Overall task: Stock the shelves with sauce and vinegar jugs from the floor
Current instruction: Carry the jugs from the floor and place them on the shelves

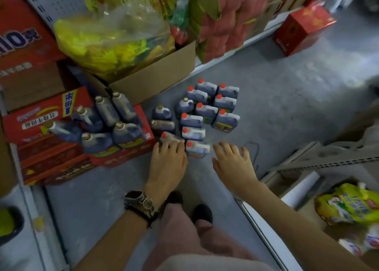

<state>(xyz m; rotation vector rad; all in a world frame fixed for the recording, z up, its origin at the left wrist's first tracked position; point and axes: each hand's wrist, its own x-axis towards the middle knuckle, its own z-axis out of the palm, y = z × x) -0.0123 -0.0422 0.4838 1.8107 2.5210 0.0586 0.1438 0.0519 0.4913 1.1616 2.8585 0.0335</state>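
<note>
A cluster of dark jugs with red caps (207, 108) stands on the grey concrete floor (287, 98), packed close together in rough rows. To their left, more dark jugs with gold caps (110, 118) lie tilted on top of a flat red carton (51, 147), and two or three gold-capped ones stand on the floor just beside that carton. Behind the cluster sits an open brown cardboard box (151, 79) holding a clear plastic bag of yellow packets (106, 38) (crinkled, glossy, bulging over the rim). A red gift box (301, 30) stands well apart at the upper right by the base of a shelf. At the lower right a grey perforated shelf rail (328, 164) crosses above a box with yellow-green packages (348, 205).

The jugs are squarish moulded plastic with built-in handles, their contents near black; the nearest ones show pale, whitish shoulders. The picture is blurred, so labels cannot be read.

The left hand (168, 164), with a watch and bracelets at the wrist, rests on the nearest red-capped jug (170, 138), fingers curled over its top; whether the grip has fully closed cannot be told. The right hand (233, 164) hangs open, fingers spread, just beside another red-capped jug (198, 147), holding nothing.
</note>
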